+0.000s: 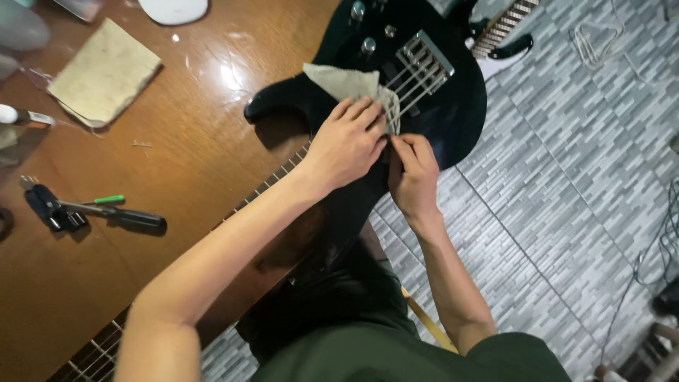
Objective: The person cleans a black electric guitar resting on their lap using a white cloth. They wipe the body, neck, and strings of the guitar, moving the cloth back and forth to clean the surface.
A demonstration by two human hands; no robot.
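The scene is lit moderately, with a warm tone on the wooden tabletop [177, 163]. A bright white glare sits on the polished wood near the top, so the light seems to come from above. The black guitar body [453, 106] is glossy and gives soft reflections. Under the forearms there are dark shadows, and the clothing at the bottom is almost black. The picture is a little soft, and the tiled floor [566, 212] looks slanted at the right edge.
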